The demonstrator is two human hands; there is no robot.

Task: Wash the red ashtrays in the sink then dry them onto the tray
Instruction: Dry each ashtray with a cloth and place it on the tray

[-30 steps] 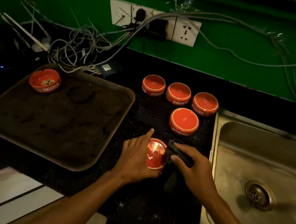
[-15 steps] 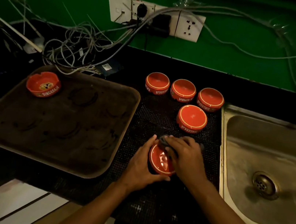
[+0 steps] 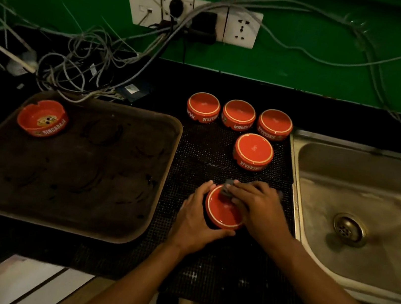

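Brown tray (image 3: 95, 224) at counter's left edge, one ashtray (image 3: 42, 117) in its far left corner. Steel sink (image 3: 358, 201) at right. Between them, left hand (image 3: 197, 220) grasping upturned red ashtray (image 3: 223, 212), right hand (image 3: 256, 207) gripping dark cloth (image 3: 227, 191) against it.

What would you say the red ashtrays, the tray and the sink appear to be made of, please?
The red ashtrays look like glazed ceramic: thick walls, a glossy sheen, printed lettering; painted glass is possible too. The tray seems to be matt brown plastic or fibreglass, with a dull, scuffed, ring-marked surface. The sink looks like stainless steel: silvery, softly reflective, with a metal drain.
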